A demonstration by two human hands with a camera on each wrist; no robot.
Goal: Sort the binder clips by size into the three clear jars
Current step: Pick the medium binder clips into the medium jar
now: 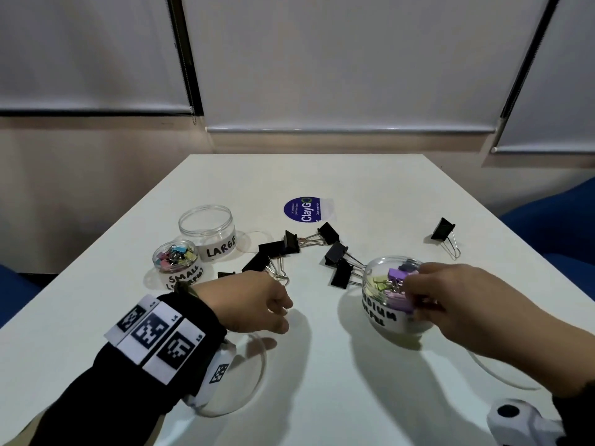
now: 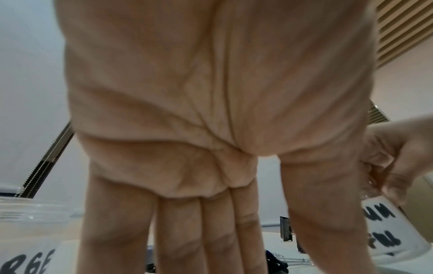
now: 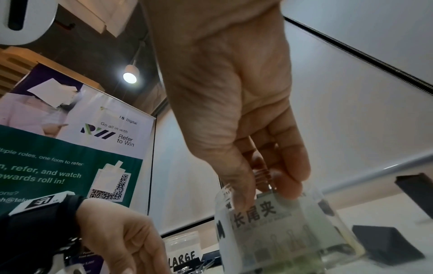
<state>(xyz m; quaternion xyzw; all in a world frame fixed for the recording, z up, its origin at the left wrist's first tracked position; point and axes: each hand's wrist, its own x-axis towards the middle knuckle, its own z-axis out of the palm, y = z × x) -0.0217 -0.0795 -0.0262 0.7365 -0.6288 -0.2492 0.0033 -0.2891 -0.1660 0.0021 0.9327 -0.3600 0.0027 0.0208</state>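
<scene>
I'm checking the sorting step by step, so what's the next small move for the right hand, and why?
Probably let go, so the clip drops in. The right hand is at the mouth of the medium jar, its fingers pinching what looks like a purple clip among the coloured ones already inside. After that only the black clips lie loose on the table, and the large jar looks empty.
</scene>
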